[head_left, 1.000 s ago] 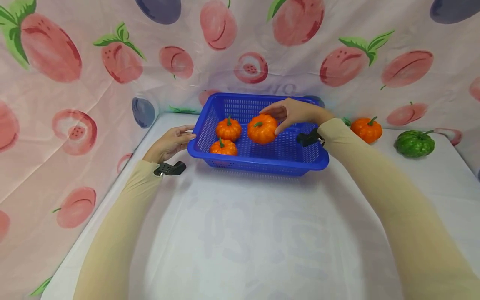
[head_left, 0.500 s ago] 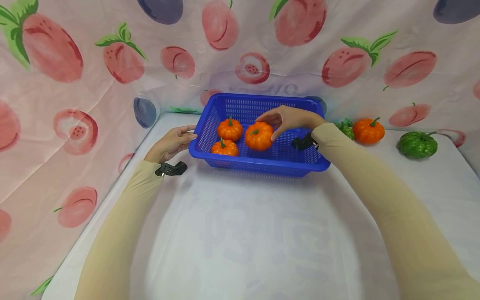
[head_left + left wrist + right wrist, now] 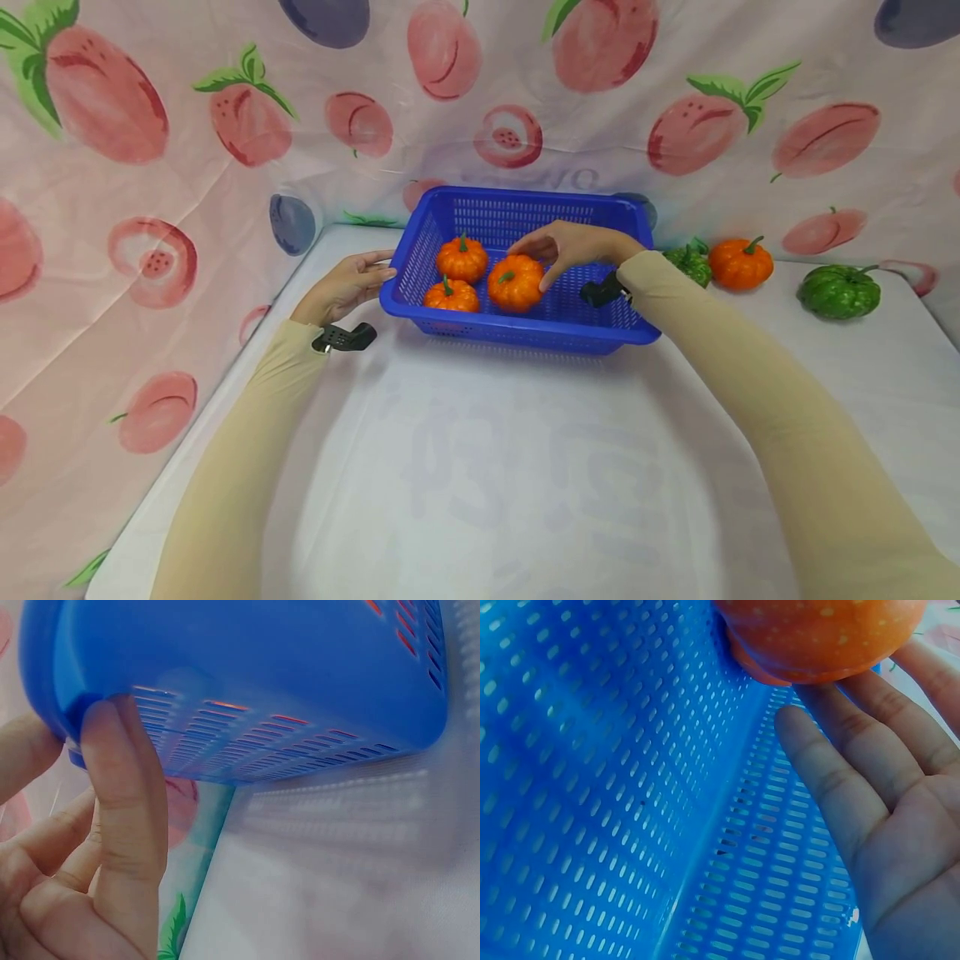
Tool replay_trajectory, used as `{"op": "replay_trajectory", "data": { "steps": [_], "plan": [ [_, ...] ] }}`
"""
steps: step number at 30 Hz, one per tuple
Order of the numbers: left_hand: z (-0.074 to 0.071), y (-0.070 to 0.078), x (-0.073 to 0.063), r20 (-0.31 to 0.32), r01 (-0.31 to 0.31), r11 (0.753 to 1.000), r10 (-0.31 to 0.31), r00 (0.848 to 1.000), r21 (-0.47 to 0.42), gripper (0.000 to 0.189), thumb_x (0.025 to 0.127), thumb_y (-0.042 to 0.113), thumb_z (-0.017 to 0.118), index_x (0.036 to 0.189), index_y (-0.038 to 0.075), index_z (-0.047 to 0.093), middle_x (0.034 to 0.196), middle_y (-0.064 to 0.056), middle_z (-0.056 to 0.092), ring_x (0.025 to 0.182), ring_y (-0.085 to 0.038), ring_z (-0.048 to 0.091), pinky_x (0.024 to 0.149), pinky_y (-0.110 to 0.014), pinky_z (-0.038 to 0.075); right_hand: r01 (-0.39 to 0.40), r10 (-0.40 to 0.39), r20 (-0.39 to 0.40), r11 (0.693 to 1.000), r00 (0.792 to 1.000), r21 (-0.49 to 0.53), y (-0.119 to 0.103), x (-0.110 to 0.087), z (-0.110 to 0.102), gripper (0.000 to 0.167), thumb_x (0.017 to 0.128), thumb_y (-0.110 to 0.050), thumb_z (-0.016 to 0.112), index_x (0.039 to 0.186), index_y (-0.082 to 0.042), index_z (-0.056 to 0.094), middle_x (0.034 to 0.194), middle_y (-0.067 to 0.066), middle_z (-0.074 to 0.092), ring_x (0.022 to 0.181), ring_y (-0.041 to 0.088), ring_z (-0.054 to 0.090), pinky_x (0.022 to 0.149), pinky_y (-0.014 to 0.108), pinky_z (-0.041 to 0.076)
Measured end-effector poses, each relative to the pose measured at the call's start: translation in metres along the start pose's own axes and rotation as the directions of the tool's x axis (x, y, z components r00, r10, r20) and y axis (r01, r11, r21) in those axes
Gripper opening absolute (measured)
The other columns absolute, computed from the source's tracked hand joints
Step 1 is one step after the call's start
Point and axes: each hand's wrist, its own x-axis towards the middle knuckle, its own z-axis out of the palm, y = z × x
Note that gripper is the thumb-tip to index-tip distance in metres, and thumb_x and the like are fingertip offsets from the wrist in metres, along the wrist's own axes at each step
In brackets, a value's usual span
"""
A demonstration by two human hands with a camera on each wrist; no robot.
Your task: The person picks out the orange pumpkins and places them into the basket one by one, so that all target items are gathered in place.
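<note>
A blue plastic basket [image 3: 525, 325] with slotted walls stands at the back middle of the white table. At its left end my left hand [image 3: 347, 287] pinches the rim, the fingertips hooked at the lip in the left wrist view. Inside the basket, my right hand [image 3: 568, 247] holds a small orange pumpkin [image 3: 514, 286] low, thumb on its near right side and fingers behind. Speckles show on that pumpkin's skin [image 3: 825, 637] in the right wrist view, with fingertips against its underside. Two other orange pumpkins, a rear one [image 3: 462, 261] and a front one [image 3: 451, 297], sit left of it.
Right of the basket, a green pumpkin [image 3: 692, 265] is partly hidden by the right sleeve, beside an orange pumpkin [image 3: 740, 266]. Farther right lies a dark green pumpkin [image 3: 838, 292]. A fruit-print cloth [image 3: 585, 125] hangs close behind the basket and along the left.
My right hand has lowered the orange pumpkin into the basket, slightly left and toward me. The left hand keeps its place at the rim. More of the green pumpkin by the right sleeve now shows.
</note>
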Motion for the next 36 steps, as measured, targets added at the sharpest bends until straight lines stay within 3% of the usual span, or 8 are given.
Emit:
{"op": "replay_trajectory", "data": {
  "steps": [8, 36],
  "plan": [
    [0.0, 0.001, -0.001, 0.017, 0.002, 1.0, -0.002, 1.0, -0.005, 0.059, 0.095, 0.011, 0.052, 0.147, 0.001, 0.025, 0.091, 0.009, 0.067, 0.083, -0.005, 0.065, 0.076, -0.014, 0.054, -0.023, 0.023, 0.025, 1.0, 0.999, 0.008, 0.0, 0.005, 0.004, 0.068, 0.077, -0.008, 0.077, 0.138, -0.007, 0.047, 0.145, 0.013, 0.044, 0.135, 0.029, 0.041, 0.108, 0.042, 0.039],
    [0.001, 0.002, -0.002, 0.007, 0.014, 1.0, -0.014, 1.0, -0.009, 0.061, 0.095, 0.012, 0.054, 0.148, 0.003, 0.025, 0.096, 0.006, 0.065, 0.083, -0.006, 0.065, 0.076, -0.015, 0.054, -0.041, 0.045, 0.114, 0.999, 0.993, -0.036, 0.003, 0.018, 0.016, 0.066, 0.078, -0.006, 0.075, 0.138, -0.006, 0.047, 0.145, 0.014, 0.043, 0.137, 0.031, 0.037, 0.11, 0.044, 0.036]
  ]
}}
